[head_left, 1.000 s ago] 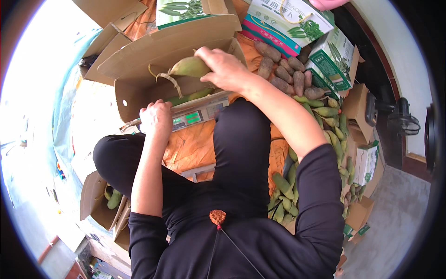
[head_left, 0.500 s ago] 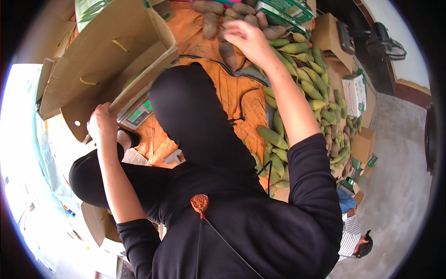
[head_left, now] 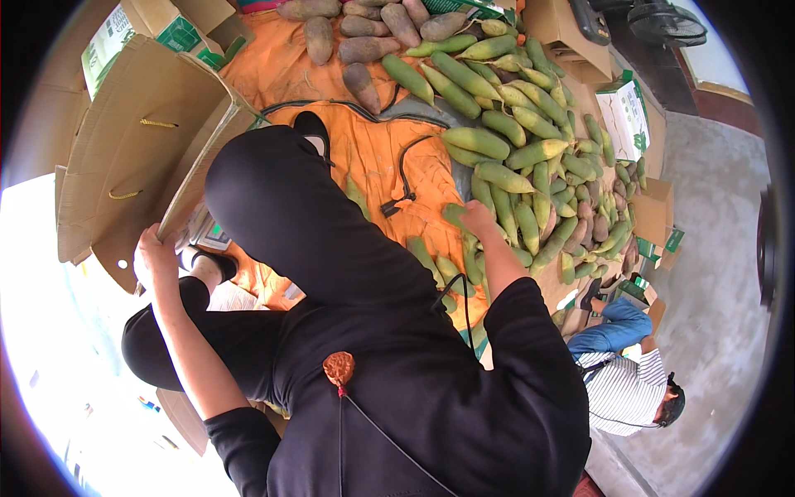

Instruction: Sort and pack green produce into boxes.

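Note:
My left hand (head_left: 156, 255) is closed on the edge of a large open cardboard box (head_left: 116, 161), which stands tilted on the left with its flaps spread. Beside that hand, partly hidden by the box and my knee, is a weighing scale (head_left: 214, 235) with a green lit display. My right hand (head_left: 480, 219) reaches the near edge of a big heap of green radishes (head_left: 530, 124). Its fingers close round one green radish (head_left: 453, 215), whose end pokes out to the left of them; the rest of it is hidden.
Several dull purple-brown roots (head_left: 362, 50) lie at the far side on an orange sheet (head_left: 331, 149). A black cable (head_left: 403, 170) crosses the sheet near my knee. Cartons (head_left: 625, 116) and a fan (head_left: 667, 25) stand beyond the heap. At the lower right is another person (head_left: 625, 381).
My right hand has come back from the purple-brown roots to the near side of the green heap and closed on a green radish. My left hand still grips the box.

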Available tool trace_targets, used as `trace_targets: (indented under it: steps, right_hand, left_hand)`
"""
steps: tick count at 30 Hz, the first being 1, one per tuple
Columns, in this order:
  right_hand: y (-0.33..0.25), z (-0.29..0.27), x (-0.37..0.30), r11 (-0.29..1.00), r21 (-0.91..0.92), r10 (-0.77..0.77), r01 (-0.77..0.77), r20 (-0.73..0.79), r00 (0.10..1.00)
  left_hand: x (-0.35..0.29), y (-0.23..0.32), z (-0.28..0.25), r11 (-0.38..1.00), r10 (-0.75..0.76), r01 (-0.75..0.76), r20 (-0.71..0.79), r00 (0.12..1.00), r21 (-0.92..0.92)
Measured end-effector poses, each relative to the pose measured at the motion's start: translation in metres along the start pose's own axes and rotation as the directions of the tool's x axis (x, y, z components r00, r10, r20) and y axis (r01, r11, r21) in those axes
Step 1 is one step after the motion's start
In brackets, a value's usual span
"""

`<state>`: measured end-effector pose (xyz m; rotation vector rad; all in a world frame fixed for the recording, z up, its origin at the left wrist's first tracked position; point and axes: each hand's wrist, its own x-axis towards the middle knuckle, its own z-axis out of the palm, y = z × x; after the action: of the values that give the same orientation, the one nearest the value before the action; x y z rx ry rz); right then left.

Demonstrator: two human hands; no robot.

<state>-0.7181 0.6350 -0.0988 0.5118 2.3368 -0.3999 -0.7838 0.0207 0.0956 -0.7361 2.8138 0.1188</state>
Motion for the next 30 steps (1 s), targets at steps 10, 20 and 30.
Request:
trace_targets:
  steps: [10, 20, 30]
  right_hand:
    - [0.055, -0.021, -0.042, 0.897, -0.233, 0.403, -0.376, 0.076, 0.912]
    - [0.048, -0.013, -0.040, 0.864, -0.248, 0.473, -0.438, 0.098, 0.876]
    - [0.022, 0.008, -0.023, 0.881, -0.421, 0.226, -0.215, -0.025, 0.974]
  left_hand:
    - [0.001, -0.007, 0.002, 0.989, 0.110, -0.115, -0.055, 0.992, -0.095]
    - [-0.002, 0.000, 0.002, 0.986, 0.064, -0.068, -0.030, 0.998, -0.152]
    - [-0.010, 0.012, -0.002, 1.000, -0.001, -0.001, -0.082, 0.997, -0.030]
